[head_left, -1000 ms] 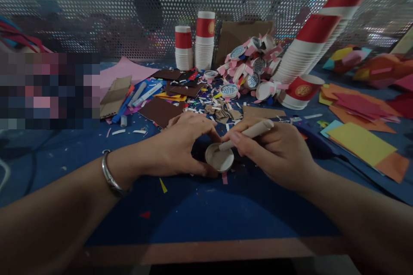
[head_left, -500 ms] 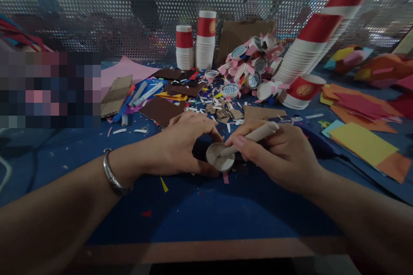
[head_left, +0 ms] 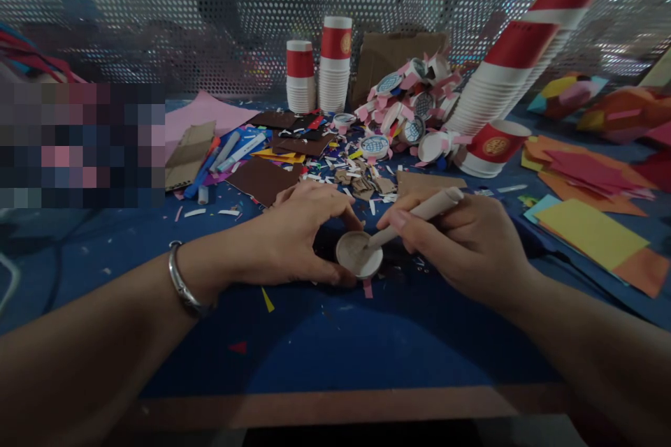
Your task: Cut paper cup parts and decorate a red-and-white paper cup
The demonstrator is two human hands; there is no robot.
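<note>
Between the thumb and fingers of my left hand [head_left: 301, 234] is a small round paper cup base [head_left: 352, 251], its pale disc facing up with a rim around it. A pink strip [head_left: 368, 288] shows at its near edge. My right hand [head_left: 466, 244] is closed round a whitish marker [head_left: 433, 213], slanted with its tip at the disc. Whether the tip touches the disc is hard to tell, and any mark on it is too faint to make out. A silver bracelet [head_left: 182, 283] is on my left wrist.
Paper scraps [head_left: 361, 178], brown card [head_left: 267, 180] and markers [head_left: 241, 150] lie ahead. Behind stand cup stacks [head_left: 335, 77], a heap of cut cup bases [head_left: 414, 112], a leaning cup stack [head_left: 503, 77] and one cup [head_left: 493, 148]. Coloured paper [head_left: 592, 230] and a cable [head_left: 581, 272] are right.
My right hand has shifted slightly right and up with the marker, whose tip now sits further right on the disc. My left hand holds the cup base nearly still.
</note>
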